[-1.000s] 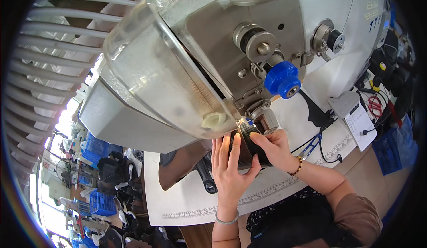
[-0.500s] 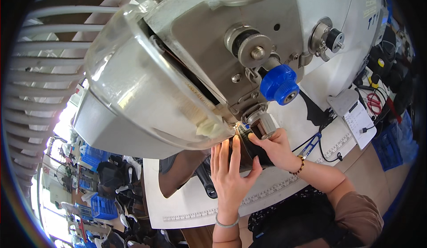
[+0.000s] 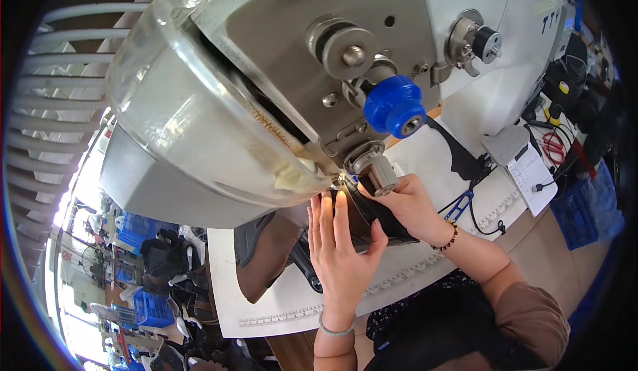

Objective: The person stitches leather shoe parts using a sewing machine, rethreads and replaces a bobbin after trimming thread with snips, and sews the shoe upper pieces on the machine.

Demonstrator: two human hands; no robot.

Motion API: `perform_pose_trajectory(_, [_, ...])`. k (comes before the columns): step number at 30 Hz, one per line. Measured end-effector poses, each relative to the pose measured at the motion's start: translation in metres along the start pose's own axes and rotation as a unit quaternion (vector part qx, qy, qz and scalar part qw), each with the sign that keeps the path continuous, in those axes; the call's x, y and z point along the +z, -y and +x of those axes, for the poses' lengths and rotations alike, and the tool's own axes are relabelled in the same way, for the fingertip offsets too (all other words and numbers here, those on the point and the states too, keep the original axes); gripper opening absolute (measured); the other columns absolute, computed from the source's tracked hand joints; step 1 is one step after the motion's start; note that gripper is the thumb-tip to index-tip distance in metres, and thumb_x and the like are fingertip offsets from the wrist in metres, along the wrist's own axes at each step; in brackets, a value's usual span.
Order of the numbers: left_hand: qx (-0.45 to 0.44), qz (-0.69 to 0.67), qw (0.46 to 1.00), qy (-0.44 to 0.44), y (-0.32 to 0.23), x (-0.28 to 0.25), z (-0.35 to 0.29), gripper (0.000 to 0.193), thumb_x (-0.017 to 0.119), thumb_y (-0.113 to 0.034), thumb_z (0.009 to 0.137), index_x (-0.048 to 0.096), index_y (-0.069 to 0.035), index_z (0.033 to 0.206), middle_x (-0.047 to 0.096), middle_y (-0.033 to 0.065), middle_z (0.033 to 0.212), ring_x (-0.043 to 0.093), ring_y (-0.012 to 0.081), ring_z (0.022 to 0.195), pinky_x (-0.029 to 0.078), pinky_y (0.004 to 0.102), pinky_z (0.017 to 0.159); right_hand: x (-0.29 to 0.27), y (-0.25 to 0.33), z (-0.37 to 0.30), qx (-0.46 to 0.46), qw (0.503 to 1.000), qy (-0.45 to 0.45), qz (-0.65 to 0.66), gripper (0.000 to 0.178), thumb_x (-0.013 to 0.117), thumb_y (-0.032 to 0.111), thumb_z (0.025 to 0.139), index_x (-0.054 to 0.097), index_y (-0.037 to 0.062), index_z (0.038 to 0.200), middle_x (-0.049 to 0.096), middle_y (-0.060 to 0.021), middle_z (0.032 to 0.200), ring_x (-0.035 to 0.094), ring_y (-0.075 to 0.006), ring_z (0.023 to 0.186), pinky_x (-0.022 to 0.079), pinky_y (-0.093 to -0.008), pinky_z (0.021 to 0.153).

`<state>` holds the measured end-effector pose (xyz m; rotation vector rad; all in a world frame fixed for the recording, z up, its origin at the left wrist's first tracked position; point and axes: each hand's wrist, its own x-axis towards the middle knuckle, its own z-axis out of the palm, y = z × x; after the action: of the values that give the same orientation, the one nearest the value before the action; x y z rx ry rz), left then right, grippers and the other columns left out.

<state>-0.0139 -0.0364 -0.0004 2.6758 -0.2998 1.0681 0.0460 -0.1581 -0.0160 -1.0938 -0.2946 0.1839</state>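
Observation:
Both hands work at the lit needle area under the head of a sewing machine (image 3: 279, 58). A dark, flexible piece of material (image 3: 382, 219), black and brown, lies there. My left hand (image 3: 343, 264) rests on it with long fingers stretched out and the thumb apart, fingertips close to the needle area. From the right, my right hand (image 3: 413, 210) grips the black part, its thumb on top near the needle; its other fingers are mostly hidden. The needle itself is too small to make out. A brown panel with black parts (image 3: 262, 261) spreads left of my left hand.
A blue tension knob (image 3: 393, 105) and a ribbed metal knob (image 3: 377, 171) jut out above my right hand. The white table (image 3: 279, 311) has a ruler strip along its front. At right lie a black scrap (image 3: 458, 151), blue-handled snips (image 3: 458, 205) and paper (image 3: 531, 181).
The machine appears shifted left and slightly up in the view as the camera moves. Both hands stay at the needle area, the left still flat, the right still gripping the material.

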Motion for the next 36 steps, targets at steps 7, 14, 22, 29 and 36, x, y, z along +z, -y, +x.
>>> perform_pose_trajectory(7, [-0.022, -0.078, 0.997, -0.011, -0.002, 0.005, -0.001, 0.054, 0.068, -0.014, 0.069, 0.046, 0.006, 0.113, 0.049, 0.0246, 0.121, 0.043, 0.0427, 0.117, 0.036, 0.0477, 0.099, -0.014, 0.000, -0.015, -0.014, 0.987, 0.099, -0.129, 0.023, 0.055, 0.017, 0.087, 0.058, -0.0030, 0.098, 0.054, 0.0007, 0.071, 0.046, -0.0037, 0.066, 0.040, -0.0205, 0.058])
perform_pose_trajectory(14, [0.004, -0.108, 0.994, -0.012, 0.004, 0.001, -0.001, 0.047, 0.066, -0.013, 0.073, 0.047, 0.004, 0.112, 0.047, 0.0257, 0.123, 0.042, 0.0443, 0.118, 0.033, 0.0493, 0.101, -0.016, -0.018, -0.012, -0.055, 0.991, 0.083, -0.089, 0.018, 0.056, 0.014, 0.086, 0.055, -0.0018, 0.096, 0.055, -0.0045, 0.070, 0.045, -0.0057, 0.065, 0.040, -0.0239, 0.057])
perform_pose_trajectory(22, [-0.010, -0.142, 0.990, -0.009, 0.007, 0.000, -0.003, 0.033, 0.058, -0.006, 0.081, 0.054, 0.001, 0.113, 0.050, 0.0255, 0.121, 0.043, 0.0405, 0.119, 0.034, 0.0483, 0.099, -0.022, -0.015, -0.010, -0.110, 0.964, 0.120, -0.209, 0.018, 0.060, 0.014, 0.084, 0.049, -0.0001, 0.080, 0.049, -0.0095, 0.058, 0.040, -0.0094, 0.052, 0.036, -0.0271, 0.048])
perform_pose_trajectory(29, [0.013, -0.128, 0.991, -0.033, 0.009, 0.005, -0.002, 0.026, 0.056, -0.002, 0.082, 0.060, -0.002, 0.108, 0.054, 0.0229, 0.118, 0.047, 0.0400, 0.115, 0.037, 0.0476, 0.097, -0.020, -0.038, -0.013, -0.138, 0.967, 0.111, -0.184, 0.020, 0.061, 0.015, 0.083, 0.048, -0.0001, 0.081, 0.048, -0.0095, 0.057, 0.041, -0.0084, 0.051, 0.035, -0.0254, 0.046])
perform_pose_trajectory(36, [0.022, -0.129, 0.991, -0.011, 0.016, -0.004, -0.001, 0.035, 0.049, 0.004, 0.079, 0.059, -0.003, 0.111, 0.053, 0.0225, 0.119, 0.048, 0.0384, 0.115, 0.037, 0.0445, 0.098, -0.008, -0.028, -0.020, -0.168, 0.954, 0.086, -0.235, 0.027, 0.064, 0.020, 0.083, 0.054, -0.0010, 0.098, 0.058, -0.0039, 0.075, 0.048, -0.0045, 0.066, 0.041, -0.0227, 0.053])
